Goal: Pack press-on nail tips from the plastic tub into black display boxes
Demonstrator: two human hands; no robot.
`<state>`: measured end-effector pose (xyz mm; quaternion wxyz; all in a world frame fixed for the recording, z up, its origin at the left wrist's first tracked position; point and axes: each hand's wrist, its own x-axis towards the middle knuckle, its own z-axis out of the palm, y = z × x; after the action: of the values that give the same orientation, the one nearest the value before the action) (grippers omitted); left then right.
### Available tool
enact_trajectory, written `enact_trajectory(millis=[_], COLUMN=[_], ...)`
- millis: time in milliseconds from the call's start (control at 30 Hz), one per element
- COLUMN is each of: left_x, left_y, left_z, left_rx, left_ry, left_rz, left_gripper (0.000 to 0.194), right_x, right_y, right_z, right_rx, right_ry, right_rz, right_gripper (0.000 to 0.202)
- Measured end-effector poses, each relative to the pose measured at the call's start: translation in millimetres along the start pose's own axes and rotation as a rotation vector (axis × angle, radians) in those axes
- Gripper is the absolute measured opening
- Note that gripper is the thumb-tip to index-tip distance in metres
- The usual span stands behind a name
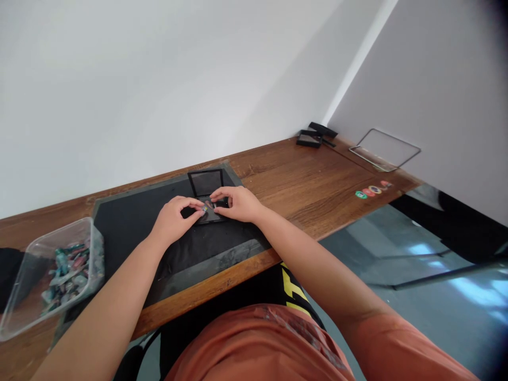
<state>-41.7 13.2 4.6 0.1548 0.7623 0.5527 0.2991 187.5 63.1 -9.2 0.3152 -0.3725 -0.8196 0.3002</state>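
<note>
A small black case (pixel 207 183) with a clear window in its raised lid lies open on the black mat (pixel 130 222). Over the left part of its base, my left hand (pixel 174 217) pinches a small item with yellow and blue on it. My right hand (pixel 238 203) is at the right part of the base, thumb and index finger close together around something too small to name. Small dark and reddish pieces show between the two hands, inside the case.
To the left stands a clear plastic tub (pixel 97 254) of wrapped small pieces. Black boxes (pixel 309 138) sit at the table's far right corner, near a metal wire frame (pixel 384 150) by the partition. Round colourful stickers (pixel 368 192) lie near the right edge.
</note>
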Motion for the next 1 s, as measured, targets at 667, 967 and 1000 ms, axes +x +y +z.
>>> enact_trajectory(millis=[667, 967, 1000], left_x=[4, 6, 6], left_y=[-5, -5, -5], left_z=[10.3, 13.2, 12.9], left_rx=[0.106, 0.172, 0.175], left_ry=[0.034, 0.071, 0.07], left_rz=[0.116, 0.038, 0.035], left_gripper=[0.022, 0.026, 0.026], right_x=[0, 2, 2], right_y=[1, 0, -1], right_z=[0, 7, 7], right_rx=[0.013, -0.024, -0.033], right_ry=[-0.007, 0.019, 0.023], right_rz=[-0.008, 0.027, 0.03], right_gripper=[0.037, 0.035, 0.034])
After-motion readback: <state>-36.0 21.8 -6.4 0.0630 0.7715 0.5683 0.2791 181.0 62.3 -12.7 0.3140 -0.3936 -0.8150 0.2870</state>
